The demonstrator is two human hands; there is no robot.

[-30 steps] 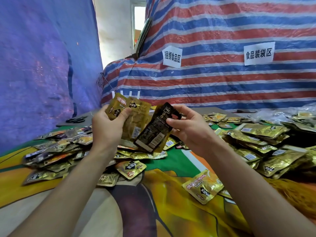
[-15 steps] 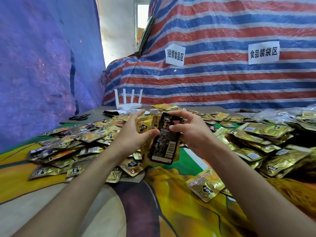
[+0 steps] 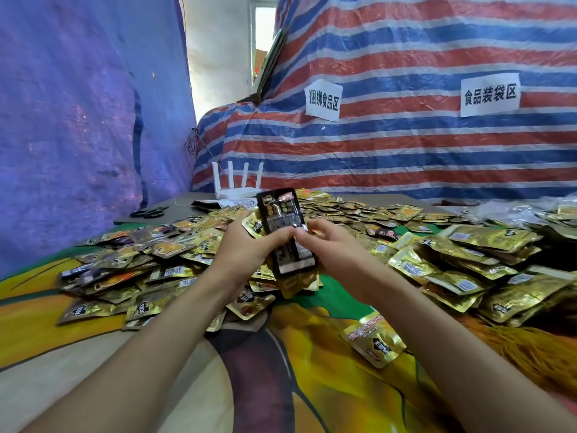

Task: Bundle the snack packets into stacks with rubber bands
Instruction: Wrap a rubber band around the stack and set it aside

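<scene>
Lying at the far left are black-handled scissors (image 3: 149, 211), and nearer, a loose heap of gold foil snack packets (image 3: 131, 264) is spreading over the printed yellow-and-green cloth (image 3: 327, 401). The left hand (image 3: 246, 245) is gripping an upright stack fronted by a glossy black packet (image 3: 285, 232), thumb pressing across its face. The right hand (image 3: 337, 248) is pinching the same stack from the other side, so it is sitting between both hands, just above the heap. Further right, a single gold packet (image 3: 374, 340) is lying alone on the cloth, near a second gold heap (image 3: 468, 260).
</scene>
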